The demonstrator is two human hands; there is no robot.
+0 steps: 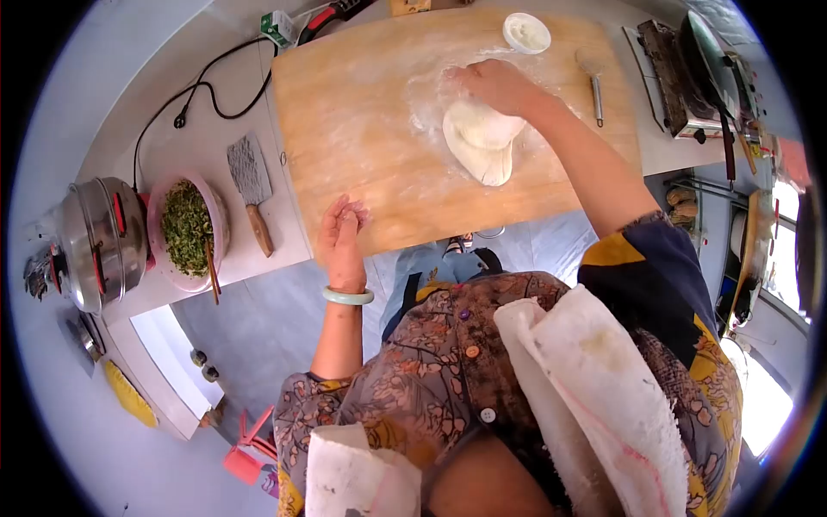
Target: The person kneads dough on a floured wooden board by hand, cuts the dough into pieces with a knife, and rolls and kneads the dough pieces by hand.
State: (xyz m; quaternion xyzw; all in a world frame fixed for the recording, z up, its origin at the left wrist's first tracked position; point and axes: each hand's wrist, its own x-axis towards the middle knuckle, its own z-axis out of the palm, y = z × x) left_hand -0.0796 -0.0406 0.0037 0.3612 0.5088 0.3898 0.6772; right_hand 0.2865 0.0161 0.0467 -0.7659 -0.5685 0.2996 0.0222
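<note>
A folded piece of pale dough (482, 142) lies on the floured wooden board (362, 112). Just beyond its far edge is my right hand (493, 86), low over a patch of white flour. Its fingers point left and are bent together; what they hold, if anything, is hidden. My left hand (343, 231), with flour on its fingertips and a pale bangle (348, 296) at the wrist, hovers by the board's near left edge. Its fingers are loosely bent and apart, with nothing seen in them.
A bowl of white flour (527, 34) and a round-headed metal tool (596, 86) sit on the board's far right. Left are a cleaver (251, 185), a bowl of chopped greens (187, 226) with chopsticks, a steel pot (102, 241) and a black cord (202, 84). A stove (668, 73) with pan stands right.
</note>
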